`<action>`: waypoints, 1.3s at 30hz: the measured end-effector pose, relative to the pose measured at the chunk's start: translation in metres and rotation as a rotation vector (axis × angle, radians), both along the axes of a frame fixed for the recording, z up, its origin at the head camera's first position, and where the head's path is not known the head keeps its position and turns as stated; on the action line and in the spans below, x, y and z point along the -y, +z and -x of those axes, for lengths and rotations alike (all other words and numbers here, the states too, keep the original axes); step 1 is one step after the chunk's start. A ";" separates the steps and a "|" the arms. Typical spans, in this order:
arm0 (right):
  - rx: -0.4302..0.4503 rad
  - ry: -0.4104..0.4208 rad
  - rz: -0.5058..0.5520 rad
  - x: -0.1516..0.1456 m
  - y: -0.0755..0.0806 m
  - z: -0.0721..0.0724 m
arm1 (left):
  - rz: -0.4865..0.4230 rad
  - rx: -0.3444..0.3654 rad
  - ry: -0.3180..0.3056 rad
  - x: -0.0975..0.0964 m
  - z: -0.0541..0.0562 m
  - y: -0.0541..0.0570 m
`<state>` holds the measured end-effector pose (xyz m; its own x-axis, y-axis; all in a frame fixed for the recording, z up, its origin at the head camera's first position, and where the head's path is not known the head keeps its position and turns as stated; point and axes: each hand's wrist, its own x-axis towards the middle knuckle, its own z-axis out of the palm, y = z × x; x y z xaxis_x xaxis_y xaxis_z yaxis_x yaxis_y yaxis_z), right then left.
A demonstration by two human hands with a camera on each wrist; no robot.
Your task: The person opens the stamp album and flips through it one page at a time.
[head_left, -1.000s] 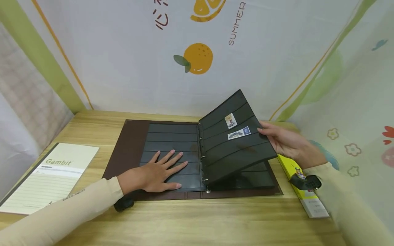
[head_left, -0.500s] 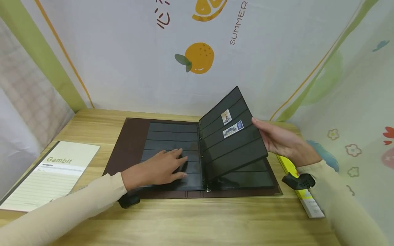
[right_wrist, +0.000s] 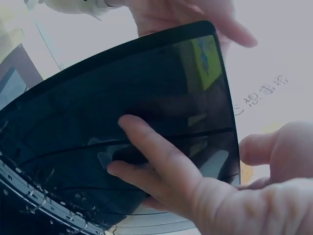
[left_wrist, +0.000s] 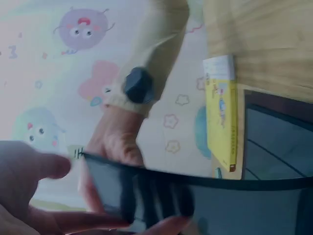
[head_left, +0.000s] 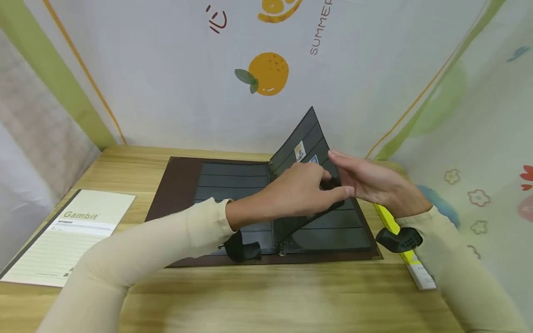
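Note:
A stamp album with a dark brown cover [head_left: 176,182] lies spread on the table. One black page [head_left: 306,127] is raised from its ring binding, slanting up to the right. It carries a small stamp [head_left: 300,151], and a second stamp [head_left: 314,159] is partly covered by my left hand [head_left: 295,192]. That hand reaches across to the page's right side, fingers extended, thumb [left_wrist: 51,166] apart from the page. My right hand [head_left: 370,178] holds the page by its outer edge, with fingers [right_wrist: 161,152] against the back and the thumb at the edge.
A Gambit notepad [head_left: 89,222] lies at the table's left. A yellow box [head_left: 389,219] with a white end lies right of the album, partly under my right wrist. Printed curtains [head_left: 187,92] hang behind and at both sides.
My left hand has lifted from the left-hand page and moved right, up to the raised page. My right hand has swung that page further up and leftward.

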<state>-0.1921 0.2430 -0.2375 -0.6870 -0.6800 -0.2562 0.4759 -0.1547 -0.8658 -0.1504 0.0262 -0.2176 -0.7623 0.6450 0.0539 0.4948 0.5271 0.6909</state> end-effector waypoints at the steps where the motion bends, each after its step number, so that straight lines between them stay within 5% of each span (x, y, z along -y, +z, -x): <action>1: -0.001 0.010 0.021 0.000 0.000 0.000 | 0.008 -0.008 -0.011 0.000 0.002 0.002; 5: -0.029 0.105 0.123 0.000 -0.005 0.002 | 0.019 -0.008 -0.019 0.005 0.004 0.007; 8: -0.083 0.106 0.093 0.004 -0.009 0.002 | 0.051 0.039 0.005 0.010 0.004 0.012; 14: -0.269 0.106 -0.161 0.017 -0.018 0.002 | 0.039 0.192 0.045 0.031 0.005 0.019; 19: -0.423 0.198 -0.324 0.012 -0.029 -0.002 | 0.031 0.224 0.132 0.058 0.008 0.017; 24: -0.622 0.163 -0.629 -0.008 -0.052 -0.011 | 0.067 0.220 0.258 0.097 0.010 0.011; 30: -0.839 0.029 -1.038 -0.036 -0.091 -0.023 | 0.131 0.232 0.334 0.149 0.009 -0.009; 39: -1.017 0.045 -1.205 -0.041 -0.139 -0.032 | 0.081 0.394 0.410 0.208 0.005 -0.074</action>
